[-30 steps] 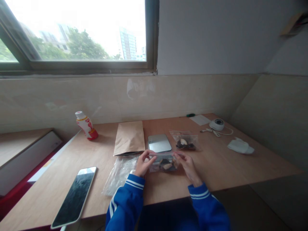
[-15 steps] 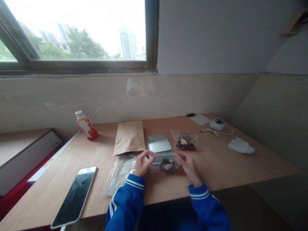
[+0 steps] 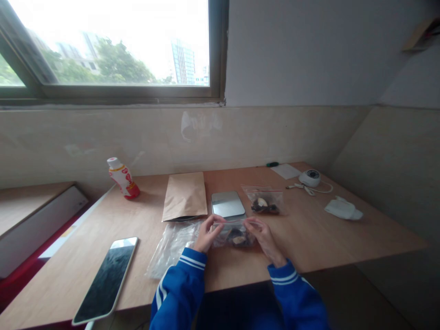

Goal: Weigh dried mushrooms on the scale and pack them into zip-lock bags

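A small clear zip bag [image 3: 236, 233] with dark pieces inside rests on the wooden table [image 3: 316, 233] right in front of me. My left hand [image 3: 208, 234] pinches its top edge at the left, and my right hand [image 3: 264, 237] pinches the top edge at the right. Both sleeves are blue with white stripes. Just behind the bag lies a small silver scale [image 3: 227, 204]. A second clear bag [image 3: 264, 201] with dark pieces lies to the right of the scale.
A brown paper pouch [image 3: 184, 196] lies left of the scale. Empty clear bags [image 3: 171, 247] lie by my left wrist. A phone [image 3: 107, 278] lies front left, a red-and-white bottle [image 3: 123, 178] back left. A white device with a cord [image 3: 310, 178] and a white wad [image 3: 342, 209] lie right.
Both hands have drawn slightly closer together along the bag's top edge. The bag has stayed in place.
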A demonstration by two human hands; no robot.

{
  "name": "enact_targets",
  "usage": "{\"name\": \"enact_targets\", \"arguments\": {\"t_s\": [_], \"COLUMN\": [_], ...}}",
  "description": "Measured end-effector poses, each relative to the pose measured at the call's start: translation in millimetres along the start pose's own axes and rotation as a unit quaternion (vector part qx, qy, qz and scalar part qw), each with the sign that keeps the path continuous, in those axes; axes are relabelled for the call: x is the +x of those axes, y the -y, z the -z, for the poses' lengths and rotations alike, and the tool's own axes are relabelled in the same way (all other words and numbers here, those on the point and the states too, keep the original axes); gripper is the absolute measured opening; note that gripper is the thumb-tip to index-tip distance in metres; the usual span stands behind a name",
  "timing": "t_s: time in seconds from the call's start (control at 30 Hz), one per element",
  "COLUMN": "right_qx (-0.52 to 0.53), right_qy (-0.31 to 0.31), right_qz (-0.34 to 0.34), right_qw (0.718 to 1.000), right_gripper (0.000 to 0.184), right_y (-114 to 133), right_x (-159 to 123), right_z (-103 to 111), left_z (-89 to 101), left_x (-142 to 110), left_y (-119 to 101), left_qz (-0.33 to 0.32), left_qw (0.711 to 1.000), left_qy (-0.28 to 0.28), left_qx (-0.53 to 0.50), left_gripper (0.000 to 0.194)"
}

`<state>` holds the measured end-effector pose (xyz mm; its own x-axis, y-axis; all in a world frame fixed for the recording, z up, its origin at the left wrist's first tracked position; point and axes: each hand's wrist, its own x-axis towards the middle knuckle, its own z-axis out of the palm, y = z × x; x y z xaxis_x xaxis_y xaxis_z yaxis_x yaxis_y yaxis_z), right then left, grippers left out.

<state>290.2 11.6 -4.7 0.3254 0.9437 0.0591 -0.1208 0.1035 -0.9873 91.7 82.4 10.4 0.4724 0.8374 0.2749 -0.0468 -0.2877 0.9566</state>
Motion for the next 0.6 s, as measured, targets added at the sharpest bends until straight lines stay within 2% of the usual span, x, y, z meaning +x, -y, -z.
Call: {"name": "enact_targets", "arguments": {"t_s": [0.17, 0.37, 0.6], "right_qx": [-0.019, -0.048, -0.086], "right_qy": [-0.022, -0.022, -0.027], "right_qz": [0.023, 0.042, 0.076], "right_qw": [0.999, 0.998, 0.993], "right_gripper": [0.031, 0.033, 0.026], "right_y": [-1.4, -5.7, -1.2], "right_x": [1.6, 2.3, -0.9], "right_z": [-1.2, 0.0, -2.3], "left_z": [-0.4, -2.5, -5.5], "left_x": [-1.5, -1.1, -2.6], "left_y": [-4.8, -2.1, -2.1], "left_qz": [0.005, -0.012, -0.019], "left_qw": [1.0, 0.996, 0.988], "left_qy": [0.011, -0.043, -0.087], "left_qx": [0.016, 0.076, 0.125], "left_gripper": [0.027, 0.027, 0.027]}}
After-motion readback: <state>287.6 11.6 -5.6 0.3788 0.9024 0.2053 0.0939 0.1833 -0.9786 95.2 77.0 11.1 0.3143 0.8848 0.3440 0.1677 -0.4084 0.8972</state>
